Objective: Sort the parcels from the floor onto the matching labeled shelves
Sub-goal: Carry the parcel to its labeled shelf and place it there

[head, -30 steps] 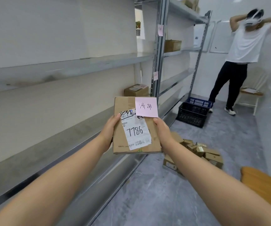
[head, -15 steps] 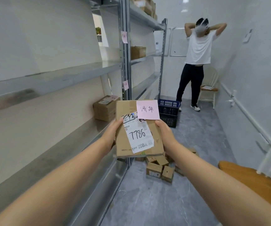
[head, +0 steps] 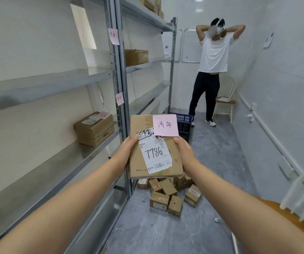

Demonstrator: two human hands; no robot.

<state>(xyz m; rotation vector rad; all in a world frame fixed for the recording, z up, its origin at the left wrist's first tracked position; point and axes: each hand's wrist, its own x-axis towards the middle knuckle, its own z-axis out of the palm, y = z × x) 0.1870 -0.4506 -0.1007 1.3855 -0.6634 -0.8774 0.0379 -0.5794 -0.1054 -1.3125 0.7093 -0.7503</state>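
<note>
I hold a flat cardboard parcel (head: 142,125) out in front of me at chest height, its face toward me. It carries a white label reading 7786 and a pink sticky note (head: 165,125) with handwriting at its top right corner. My left hand (head: 127,149) grips its left edge and my right hand (head: 183,151) grips its right edge. Grey metal shelves (head: 85,154) run along the left, with pink notes (head: 113,36) on the upright post. One cardboard box (head: 94,129) with a pink note sits on the near shelf. Several small parcels (head: 167,195) lie on the floor below my hands.
A person in a white shirt (head: 214,52) stands at the far end of the aisle, arms raised behind the head. A dark crate (head: 183,123) and a chair (head: 224,103) stand near that person. Another box (head: 136,56) sits on a farther shelf. A wooden seat (head: 283,217) is at my right.
The view has swung right along the aisle, so the shelves slid left and the person moved toward centre. The parcel stays gripped by both hands.
</note>
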